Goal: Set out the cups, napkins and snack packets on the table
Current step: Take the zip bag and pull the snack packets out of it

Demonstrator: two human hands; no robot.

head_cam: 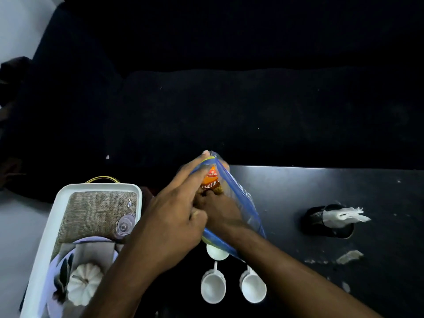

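A clear zip bag (243,203) with blue edges is held up over the black table (344,187), just above the cups. My left hand (172,216) pinches the bag's near edge, fingers stretched up to its top. My right hand (218,210) reaches inside the bag and closes on an orange snack packet (212,180). Three white cups stand on the table below the bag: one (216,252) partly hidden under it, and two with handles (213,289) (252,288) nearer me. White napkins (344,216) stick out of a black mesh holder (317,222) on the right.
A white tray (46,244) with a burlap and pumpkin picture on its base sits at the left, with a clear glass (125,224) lying in it. A scrap of paper (350,257) and crumbs lie on the table's right side. A dark sofa fills the background.
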